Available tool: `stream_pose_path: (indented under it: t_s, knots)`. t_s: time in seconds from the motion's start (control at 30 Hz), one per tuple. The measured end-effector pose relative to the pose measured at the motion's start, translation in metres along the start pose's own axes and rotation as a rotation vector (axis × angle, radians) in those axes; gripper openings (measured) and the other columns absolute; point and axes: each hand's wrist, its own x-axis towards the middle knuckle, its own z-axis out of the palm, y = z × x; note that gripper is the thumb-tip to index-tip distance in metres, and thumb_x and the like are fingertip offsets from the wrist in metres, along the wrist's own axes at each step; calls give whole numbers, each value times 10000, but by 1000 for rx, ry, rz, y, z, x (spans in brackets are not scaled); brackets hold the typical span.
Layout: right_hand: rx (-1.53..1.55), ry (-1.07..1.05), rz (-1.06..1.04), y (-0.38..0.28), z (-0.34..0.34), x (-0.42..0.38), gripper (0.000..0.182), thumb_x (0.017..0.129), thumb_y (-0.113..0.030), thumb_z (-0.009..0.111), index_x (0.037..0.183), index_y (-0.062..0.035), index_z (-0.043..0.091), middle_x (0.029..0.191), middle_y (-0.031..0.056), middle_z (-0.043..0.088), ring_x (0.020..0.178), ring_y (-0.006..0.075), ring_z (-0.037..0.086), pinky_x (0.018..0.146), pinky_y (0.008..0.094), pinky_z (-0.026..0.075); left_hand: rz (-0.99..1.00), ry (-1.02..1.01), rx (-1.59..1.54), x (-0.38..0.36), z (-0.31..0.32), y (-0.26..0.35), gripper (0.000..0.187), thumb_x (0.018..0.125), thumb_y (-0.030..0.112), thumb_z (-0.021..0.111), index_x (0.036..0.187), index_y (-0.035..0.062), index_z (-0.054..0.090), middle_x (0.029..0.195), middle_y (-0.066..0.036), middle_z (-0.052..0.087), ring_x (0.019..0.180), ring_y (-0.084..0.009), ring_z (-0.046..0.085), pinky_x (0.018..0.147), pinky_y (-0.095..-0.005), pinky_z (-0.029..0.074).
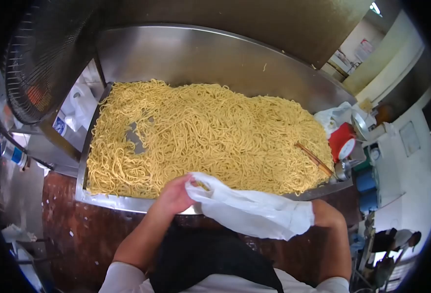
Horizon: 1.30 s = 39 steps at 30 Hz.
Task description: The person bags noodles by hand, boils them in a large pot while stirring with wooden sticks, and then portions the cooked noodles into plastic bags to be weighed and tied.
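A white plastic bag [254,207] stretches between my two hands, just above the near rim of the metal tray [113,202]. My left hand [177,194] grips the bag at its handle end. On the other side, my right arm [327,215] goes into the bag up to the wrist, so that hand's fingers are hidden. Yellow noodles [215,136] lie in a thick layer across the tray, with a patch of bare metal showing at the left. A pair of chopsticks [314,159] rests on the noodles near the right end.
A large fan [39,73] stands at the left, beside hanging white bags [82,105]. To the right of the tray is a red scale [342,141] with a metal pan. Blue containers [367,190] stand lower right. Another person [398,240] is in the far right background.
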Motion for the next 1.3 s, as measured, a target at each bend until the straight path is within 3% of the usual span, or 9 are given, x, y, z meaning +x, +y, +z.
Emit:
stream_pose_path:
  t_s: [0.1, 0.23, 0.37, 0.47, 0.67, 0.77, 0.87, 1.13, 1.3]
  knots:
    - [369, 166, 160, -33, -38, -3, 350, 779, -118, 730, 1106, -5, 682, 1048, 81, 710, 944, 114, 645, 861, 298, 513, -281, -691, -171, 78, -53, -16, 260, 939, 198, 576, 1151, 53, 608, 1030, -127, 661, 963, -243, 651, 797, -376, 557]
    - [-119, 186, 421, -102, -122, 58, 275, 803, -60, 626, 1063, 0, 693, 821, 95, 722, 657, 165, 692, 606, 328, 574, -203, -347, 709, 48, 25, -79, 272, 946, 359, 597, 1009, 95, 605, 791, -22, 591, 760, -168, 618, 701, -321, 546]
    - [-1160, -337, 343, 4, -239, 197, 368, 769, -182, 654, 1082, 10, 672, 830, 126, 716, 683, 218, 703, 632, 349, 578, -405, -229, 278, 76, 25, -67, 330, 970, 422, 534, 1059, 111, 600, 786, -29, 574, 770, -193, 618, 770, -371, 551]
    - [-989, -46, 123, -188, -165, 210, 466, 743, -288, 704, 1143, -51, 663, 1095, 140, 680, 1010, 267, 656, 840, 358, 530, -249, 180, 66, 64, 66, -27, 383, 1003, 454, 425, 1067, 107, 574, 828, -85, 601, 853, -258, 642, 852, -476, 531]
    - [-1501, 570, -151, -228, -20, 313, 424, 807, -350, 667, 1179, -147, 654, 973, 120, 663, 1009, 243, 620, 785, 427, 461, -234, 260, -33, 91, 23, -55, 425, 1007, 440, 414, 1090, 44, 541, 1068, -163, 588, 1042, -341, 597, 941, -527, 481]
    - [-1144, 213, -295, -228, 119, 313, 976, 747, -579, 706, 1520, -168, 275, 1567, 249, 165, 1400, 447, 264, 1078, 595, 295, -265, 313, -84, 75, 36, -36, 418, 1008, 411, 419, 1166, 49, 554, 1184, -147, 574, 1117, -329, 567, 990, -547, 447]
    - [-913, 163, -251, -179, 195, 332, 1017, 696, -535, 764, 1513, -183, 270, 1565, 248, 138, 1408, 491, 187, 1094, 616, 256, -381, 90, -2, 58, 14, -37, 408, 995, 388, 463, 1247, 82, 558, 1262, -89, 605, 1134, -258, 587, 980, -465, 470]
    - [-1078, 133, -57, -178, 127, 511, 228, 888, -210, 592, 1005, -45, 698, 961, 126, 698, 931, 243, 669, 785, 339, 539, -347, 183, -66, 44, -27, 0, 445, 1007, 337, 469, 1292, 0, 524, 1224, -148, 623, 1106, -236, 619, 977, -392, 490]
    - [-928, 140, -16, -207, 95, 573, 298, 831, -165, 630, 1076, -4, 679, 900, 165, 700, 764, 332, 677, 693, 431, 558, -281, 163, -286, 38, -49, 4, 428, 973, 262, 537, 1310, -1, 510, 1216, -150, 623, 1082, -259, 629, 969, -401, 505]
